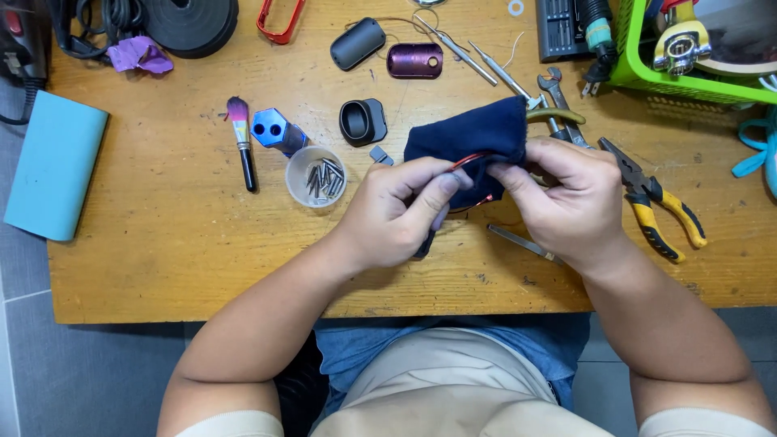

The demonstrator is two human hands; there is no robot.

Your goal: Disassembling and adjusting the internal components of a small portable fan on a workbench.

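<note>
near the centre of the frame, the left hand [396, 212] and right hand [566, 198] both pinch closed on a dark blue cloth [473, 137] with thin red wire [468, 162]; it looks soft, light and limp, best gripped at the edges.

Dark navy cloth [477, 133] is sitting bunched up over the wooden bench, held just above the surface, w/ its top part standing up in a rough rectangle and the lower edge hanging down btwn the hands. It's looking soft, creased, matte. A thin red wire [468, 161] is poking out of the folds at the front, curving left-to-right across the cloth's lower half; another bit of red is showing lower down near the bottom fold. Cloth is wrapping something inside, can't tell what it is.
</note>
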